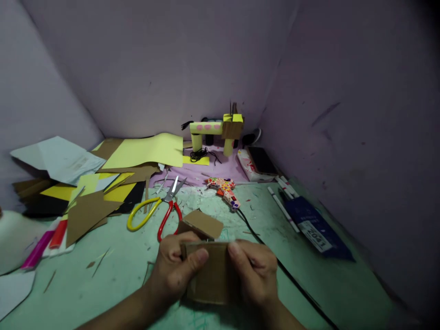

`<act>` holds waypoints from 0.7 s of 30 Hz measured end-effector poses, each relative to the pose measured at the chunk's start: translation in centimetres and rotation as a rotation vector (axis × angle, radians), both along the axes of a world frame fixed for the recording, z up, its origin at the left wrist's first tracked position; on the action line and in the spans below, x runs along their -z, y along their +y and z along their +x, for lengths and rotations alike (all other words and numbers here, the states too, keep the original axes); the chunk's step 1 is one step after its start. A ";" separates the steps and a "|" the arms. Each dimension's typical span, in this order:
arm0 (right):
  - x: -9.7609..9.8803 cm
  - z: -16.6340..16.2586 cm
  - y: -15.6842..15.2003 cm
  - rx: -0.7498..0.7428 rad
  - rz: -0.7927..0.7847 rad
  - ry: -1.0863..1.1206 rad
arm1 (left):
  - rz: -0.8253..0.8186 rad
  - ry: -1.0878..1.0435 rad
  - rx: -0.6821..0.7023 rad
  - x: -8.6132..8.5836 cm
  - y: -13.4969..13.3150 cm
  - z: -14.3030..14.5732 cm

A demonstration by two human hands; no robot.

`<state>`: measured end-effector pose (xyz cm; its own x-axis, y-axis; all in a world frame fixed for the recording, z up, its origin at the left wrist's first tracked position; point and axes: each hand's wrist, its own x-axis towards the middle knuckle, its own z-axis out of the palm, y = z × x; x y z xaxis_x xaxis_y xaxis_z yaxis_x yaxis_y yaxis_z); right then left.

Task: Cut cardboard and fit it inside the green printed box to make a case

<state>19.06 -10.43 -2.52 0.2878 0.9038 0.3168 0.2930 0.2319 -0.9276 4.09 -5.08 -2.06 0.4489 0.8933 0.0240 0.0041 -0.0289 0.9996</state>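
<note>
Low in the head view, a brown cardboard box [213,279] is held between both my hands. My left hand [177,263] grips its left edge, thumb flat on the near face. At the upper right edge, my right hand [254,270] pinches the cardboard with its thumb on top. Just beyond them lies a loose cardboard piece [202,223]. Scissors [168,199] with one yellow and one red handle rest open-bladed to the left of it. A patterned glue gun [225,190] lies farther back, its black cord running past my right hand.
A yellow paper-and-cardboard animal figure [208,128] stands by the back wall. Paper and cardboard scraps [91,213] pile up at left. A phone [261,160], white sticks [283,208] and a dark blue packet [314,224] lie at right. Walls close in on both sides.
</note>
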 end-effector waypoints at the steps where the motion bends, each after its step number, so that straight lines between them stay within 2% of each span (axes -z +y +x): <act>1: 0.0 -0.1 0.3 -0.007 -0.059 0.095 | -0.058 -0.019 -0.046 -0.2 0.3 0.1; 4: 0.3 -0.3 1.2 -0.171 -0.301 0.520 | -0.320 -0.135 -0.220 -0.9 1.6 0.4; 6: 0.6 -0.4 1.6 -0.334 -0.501 0.734 | -0.460 -0.192 -0.255 -1.4 2.5 0.4; 9: 0.9 -0.4 1.7 -0.453 -0.666 0.834 | -0.496 -0.203 -0.234 -2.0 3.2 0.5; 13: 0.9 -0.5 1.6 -0.490 -0.655 0.816 | -0.501 -0.227 -0.244 -2.3 2.9 0.8; 16: 0.9 -0.7 1.7 -0.401 -0.539 0.717 | -0.483 -0.263 -0.290 -2.3 3.1 0.9; 19: 1.0 -0.2 2.0 -0.113 -0.298 0.427 | -0.454 -0.332 -0.379 -2.4 4.3 0.4; 21: 0.9 0.3 2.1 0.046 -0.232 0.255 | -0.442 -0.387 -0.451 -2.6 5.2 -0.3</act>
<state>19.36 -8.33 -3.43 0.3734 0.9275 0.0174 0.0499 -0.0014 -0.9988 3.82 0.14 0.53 0.0683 0.9518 -0.2989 -0.4351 0.2980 0.8496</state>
